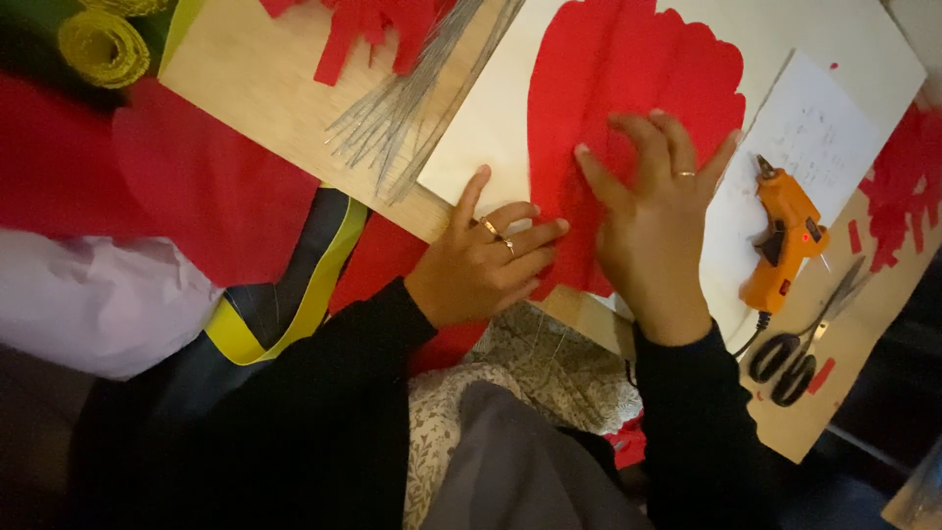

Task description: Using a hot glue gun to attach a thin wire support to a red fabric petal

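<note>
A pleated piece of red paper (628,79) lies on a white sheet (491,128) on a wooden board (265,88). My right hand (653,221) is spread flat on the red paper's lower part, fingers apart, pressing it down. My left hand (486,265) rests beside it at the paper's lower left edge, fingers curled, fingertips pinching the red paper's edge. Both arms wear black sleeves, and rings are on both hands.
An orange glue gun (785,240) lies on a white sheet right of my right hand, with black-handled scissors (800,353) below it. A bundle of thin metal wires (412,98) lies at the top. Red paper scraps, a large red sheet (186,186) and yellow-green paper rolls (103,44) sit around.
</note>
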